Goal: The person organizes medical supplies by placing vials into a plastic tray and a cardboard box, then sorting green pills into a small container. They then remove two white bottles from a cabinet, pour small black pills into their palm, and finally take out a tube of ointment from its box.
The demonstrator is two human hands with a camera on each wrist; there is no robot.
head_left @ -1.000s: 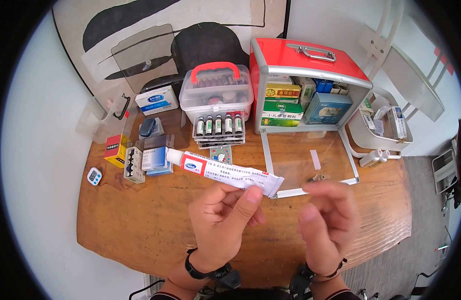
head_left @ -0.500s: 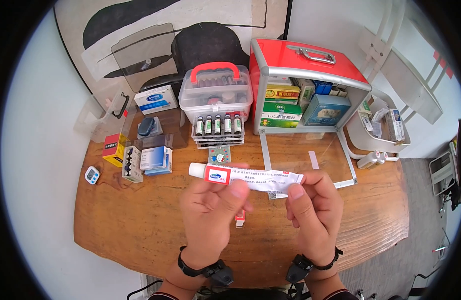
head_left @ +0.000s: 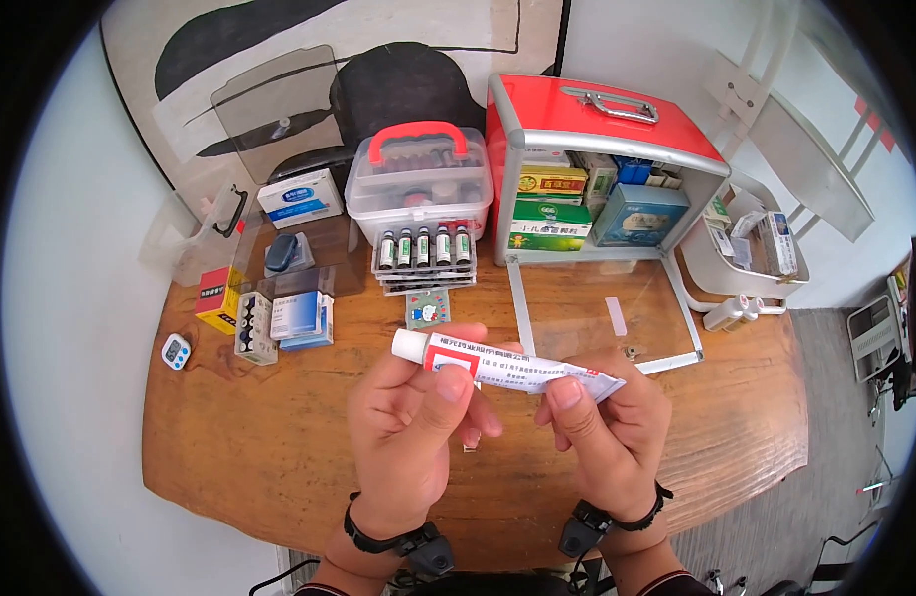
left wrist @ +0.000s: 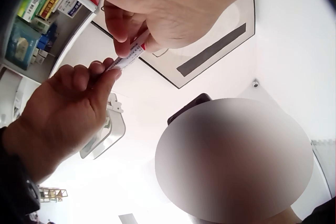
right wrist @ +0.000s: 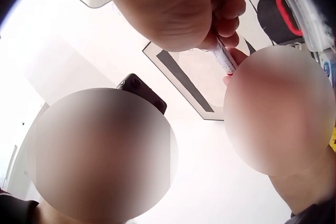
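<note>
A white tube with a red-and-blue label (head_left: 507, 368) is held nearly level above the wooden table, its white cap at the left. The left hand (head_left: 408, 427) grips the capped half, thumb in front over the label. The right hand (head_left: 612, 427) pinches the flat crimped end between thumb and fingers. In the left wrist view, the tube (left wrist: 127, 58) runs between the left hand (left wrist: 163, 8) and the right hand (left wrist: 68, 103). In the right wrist view, part of the tube (right wrist: 224, 58) shows below the right hand (right wrist: 178, 8). A small box behind the left fingers is mostly hidden.
A red-topped case (head_left: 617, 119) with medicine boxes stands behind, its clear door (head_left: 577, 308) folded down. Beside it are a clear box with a red handle (head_left: 418, 189) and small bottles (head_left: 423, 248). Boxes (head_left: 299, 318) and a timer (head_left: 176, 352) lie left; a white bin (head_left: 746, 278) is right.
The right hand came in from beside the tube and took hold of its crimped end. The tube has shifted right and now slopes down slightly toward that end.
</note>
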